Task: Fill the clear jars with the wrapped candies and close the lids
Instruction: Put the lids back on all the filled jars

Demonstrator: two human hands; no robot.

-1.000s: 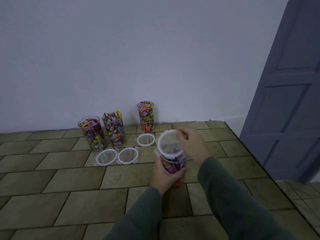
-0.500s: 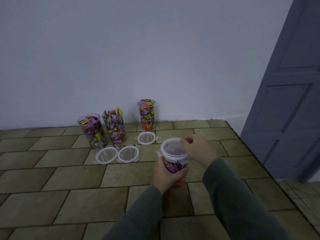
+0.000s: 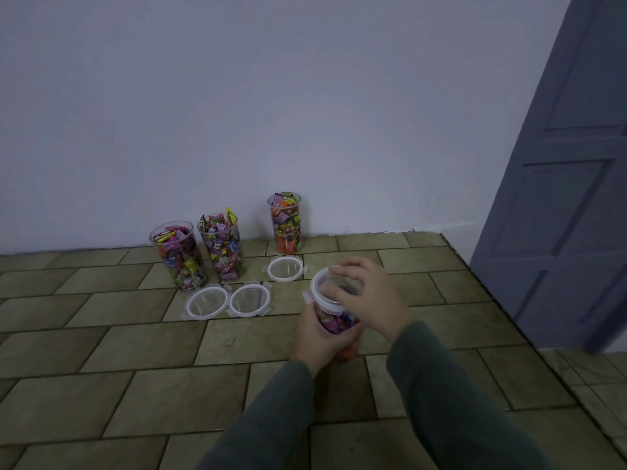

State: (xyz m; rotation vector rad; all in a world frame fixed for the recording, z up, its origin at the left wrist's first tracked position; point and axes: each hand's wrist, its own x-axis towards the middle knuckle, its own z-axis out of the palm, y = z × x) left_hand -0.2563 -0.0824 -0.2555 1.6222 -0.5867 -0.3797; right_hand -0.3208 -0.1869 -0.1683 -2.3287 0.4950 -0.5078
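A clear jar (image 3: 334, 324) full of wrapped candies stands on the tiled floor in front of me. My left hand (image 3: 317, 337) grips its side. A white-rimmed clear lid (image 3: 320, 289) sits on the jar's mouth, and my right hand (image 3: 368, 295) lies over it, fingers spread on top. Three more candy-filled jars without lids stand by the wall: one at the left (image 3: 179, 255), one beside it (image 3: 221, 245), one farther right (image 3: 286, 222). Three loose lids lie on the floor before them (image 3: 204, 303) (image 3: 250, 299) (image 3: 285, 268).
A plain white wall (image 3: 271, 113) closes the back. A grey-blue panelled door (image 3: 570, 184) stands at the right, past the edge of the brown tiles (image 3: 118, 368). My grey-green sleeves reach in from the bottom.
The lid, held tilted above the jar a second ago, has come down onto the jar's mouth. My right hand has shifted from the lid's rim to lie over its top.
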